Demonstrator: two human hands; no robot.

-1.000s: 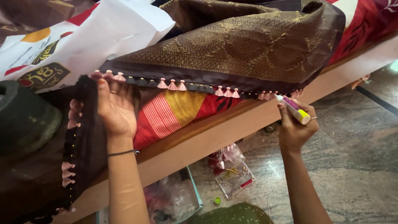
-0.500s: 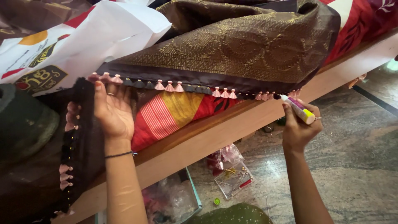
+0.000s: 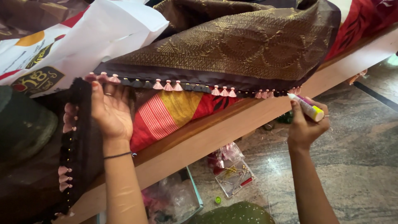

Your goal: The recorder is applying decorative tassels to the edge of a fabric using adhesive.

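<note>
The left hand is lying open, palm up, under the tasselled border of a brown and gold patterned fabric, its fingers spread against the dark edge. A thin dark band is sitting on that wrist. The right hand is closing around one white glue tube with a yellow end and a purple band, its tip touching the border at the right end of the tassel row.

The fabric is lying bunched on the wooden bed frame, its border hanging just over the frame's edge. Along the horizontal stretch the pink tassels are grouped in sets: three near the left fingertips, three further right, three more past the middle, then a tighter cluster by the tube whose number cannot be told. Dark tassels are alternating between the pink groups. A second length of border is hanging down at the left of the left hand, showing two groups of pink tassels.

One red, yellow and striped cloth is lying beneath the fabric. One white printed bag is resting above the left hand. On the stone floor, one clear plastic box of small items is sitting beside one blue-rimmed container.
</note>
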